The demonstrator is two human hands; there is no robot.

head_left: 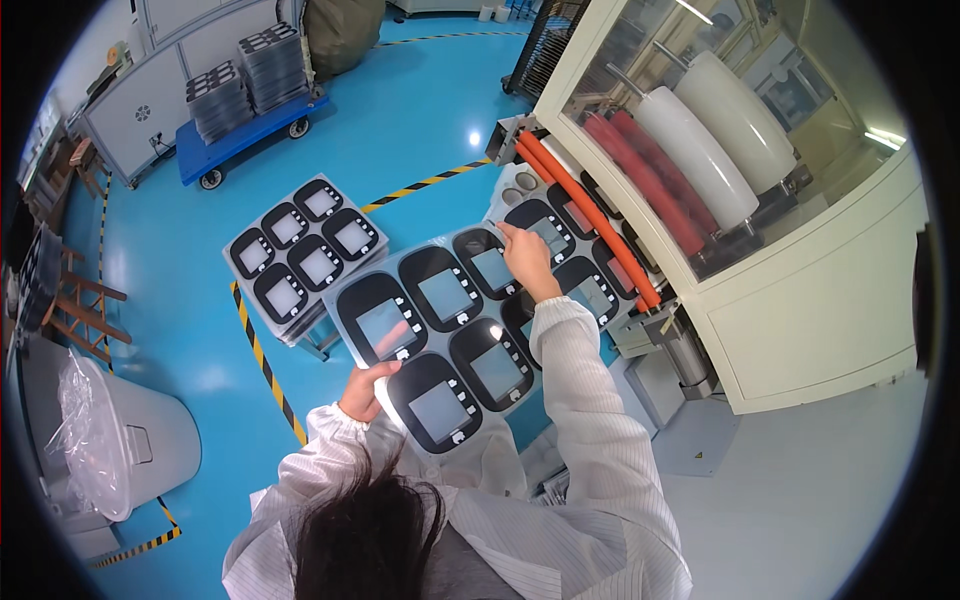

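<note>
A clear sheet bearing several black-bordered panels with pale windows stretches in front of me. My left hand grips its near left edge, thumb on top and the other fingers underneath. At its right end, where it meets another sheet of the same panels, my right hand is closed over the edge with the index finger extended; its other fingertips are partly hidden. That second sheet runs under an orange roller on the machine.
A stack of similar sheets stands left on a small stand. Behind it, a blue cart carries more stacks. A white bin with clear plastic is at lower left. The cream machine with white rolls fills the right.
</note>
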